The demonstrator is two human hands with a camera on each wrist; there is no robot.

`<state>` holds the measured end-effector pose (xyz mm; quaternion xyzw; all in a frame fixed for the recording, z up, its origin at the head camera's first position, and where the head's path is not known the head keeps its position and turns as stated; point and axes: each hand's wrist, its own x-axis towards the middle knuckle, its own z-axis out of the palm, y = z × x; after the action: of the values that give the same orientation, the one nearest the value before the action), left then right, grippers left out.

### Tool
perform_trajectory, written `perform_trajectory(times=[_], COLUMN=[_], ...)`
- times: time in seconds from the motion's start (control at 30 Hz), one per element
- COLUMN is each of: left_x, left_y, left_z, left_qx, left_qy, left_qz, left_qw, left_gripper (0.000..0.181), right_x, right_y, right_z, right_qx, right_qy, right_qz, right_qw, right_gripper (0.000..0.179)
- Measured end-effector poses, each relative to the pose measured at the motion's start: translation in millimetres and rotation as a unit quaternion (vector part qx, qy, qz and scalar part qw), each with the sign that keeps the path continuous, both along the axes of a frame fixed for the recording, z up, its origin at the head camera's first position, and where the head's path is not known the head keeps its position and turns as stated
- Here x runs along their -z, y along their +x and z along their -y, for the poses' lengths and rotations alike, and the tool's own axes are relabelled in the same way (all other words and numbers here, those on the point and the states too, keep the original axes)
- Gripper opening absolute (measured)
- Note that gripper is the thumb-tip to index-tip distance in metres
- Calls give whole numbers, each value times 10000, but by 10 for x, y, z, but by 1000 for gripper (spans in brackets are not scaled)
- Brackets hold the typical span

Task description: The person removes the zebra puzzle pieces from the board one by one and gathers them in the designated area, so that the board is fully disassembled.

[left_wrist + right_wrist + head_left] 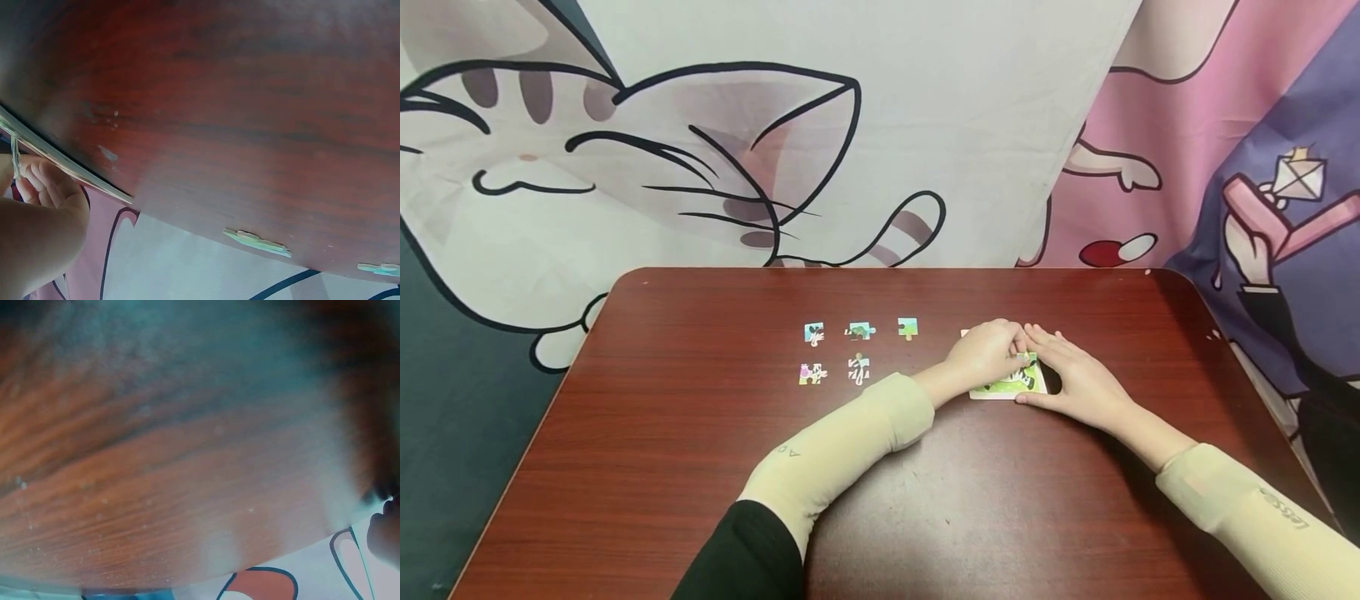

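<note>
My left hand [988, 354] is over a small jigsaw puzzle [1000, 389] with a green picture and pale border, covering much of it. In the left wrist view its curled fingers pinch a thin puzzle piece [15, 156], seen edge-on above the puzzle's edge. What is printed on that piece is hidden. My right hand [1078, 379] rests at the puzzle's right side, fingers extended towards the upper corner and thumb touching the lower edge. Only a dark bit of fingers shows at the right border of the right wrist view.
Several loose puzzle pieces lie left of the hands in two rows, among them a blue-green one [907, 327] and a pink-and-white one [812, 373]. The brown table [955, 508] has its far edge against a cartoon cat curtain [985, 125].
</note>
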<state>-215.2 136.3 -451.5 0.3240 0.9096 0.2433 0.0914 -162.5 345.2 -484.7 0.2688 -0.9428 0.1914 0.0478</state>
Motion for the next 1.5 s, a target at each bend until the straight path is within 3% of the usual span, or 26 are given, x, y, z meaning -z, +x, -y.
perform_trajectory(times=[0.23,0.5,0.67,1.13,1.5], left_x=[-28,-135,-202,-233,-194], left_y=[-21,-80,-101,-137,-147], left_z=[21,164,344,1016,1395], left_qx=[-63,-235,-306,-98,-241], left_qy=[256,1051,1247,1049,827], left_qz=[-42,449,712,896,760], left_qw=[9996,9932,9892,9904,9934], left_gripper=[9,8,9,2,3], right_x=[-16,-18,-25,-31,-62], right_y=[4,-6,13,4,6], right_z=[32,54,54,54,50], right_qx=[40,49,63,109,125], right_qy=[5,107,148,282,317], right_qz=[58,118,174,260,277], right_qw=[10000,9999,9997,9992,9990], right_gripper=[93,90,93,95,95])
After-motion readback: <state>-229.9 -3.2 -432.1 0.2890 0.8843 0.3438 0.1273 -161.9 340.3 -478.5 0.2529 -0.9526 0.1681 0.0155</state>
